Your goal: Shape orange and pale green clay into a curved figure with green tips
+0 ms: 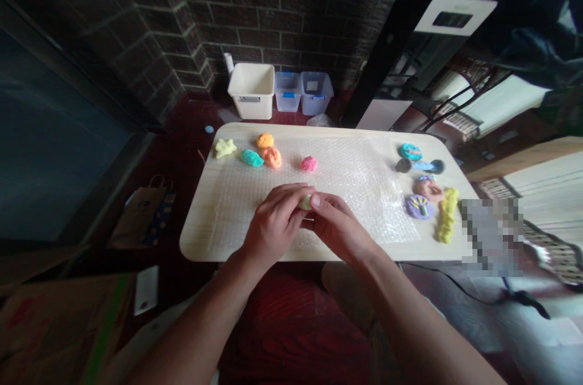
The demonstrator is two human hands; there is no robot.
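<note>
My left hand (277,217) and my right hand (334,224) meet above the front middle of the table. Between their fingertips is a small pale green piece of modelling clay (306,203), pinched from both sides and partly covered by the fingers. Beyond the hands, a pink clay lump (309,163) rests on the bubble wrap (355,172). Further left lie an orange-yellow clay piece (265,140), a coral clay piece (272,157), a teal clay piece (252,158) and a pale yellow star-like clay piece (225,148).
Along the right side of the table (200,233) sit a turquoise disc (410,151), a dumbbell-shaped piece (419,166), a brownish-pink shape (429,189), a purple disc (419,206) and a long yellow strip (447,215). Behind the table stand a cream bin (252,93) and clear tubs (316,93).
</note>
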